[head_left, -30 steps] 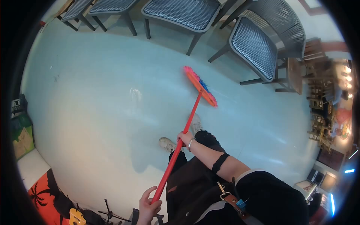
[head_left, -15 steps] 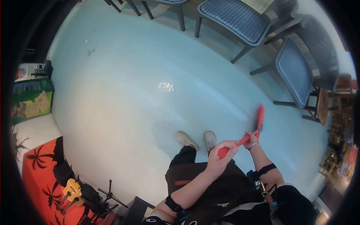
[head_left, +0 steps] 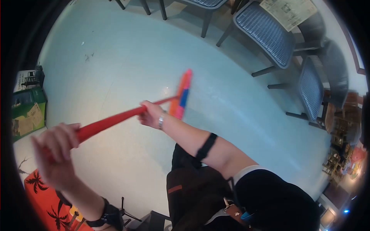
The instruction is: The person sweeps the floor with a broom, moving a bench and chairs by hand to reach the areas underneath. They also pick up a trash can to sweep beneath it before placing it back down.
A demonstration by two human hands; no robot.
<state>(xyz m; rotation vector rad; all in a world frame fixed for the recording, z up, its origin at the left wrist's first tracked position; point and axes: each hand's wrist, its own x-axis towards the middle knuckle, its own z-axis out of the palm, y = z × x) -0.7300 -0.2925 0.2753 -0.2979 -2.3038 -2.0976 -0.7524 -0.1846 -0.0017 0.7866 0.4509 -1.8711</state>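
Gripping the red broom (head_left: 111,121), we had our left hand (head_left: 56,156), motion-blurred, wrapped around the top end of the handle and our right hand (head_left: 151,114) closed around it farther down. Broom head (head_left: 184,96), pink, orange and blue, was out ahead of us over the pale floor (head_left: 127,73), too blurred to tell if it touched. Gray chairs (head_left: 264,32) stood well apart at upper right, one with a printed sheet (head_left: 289,13) on its seat.
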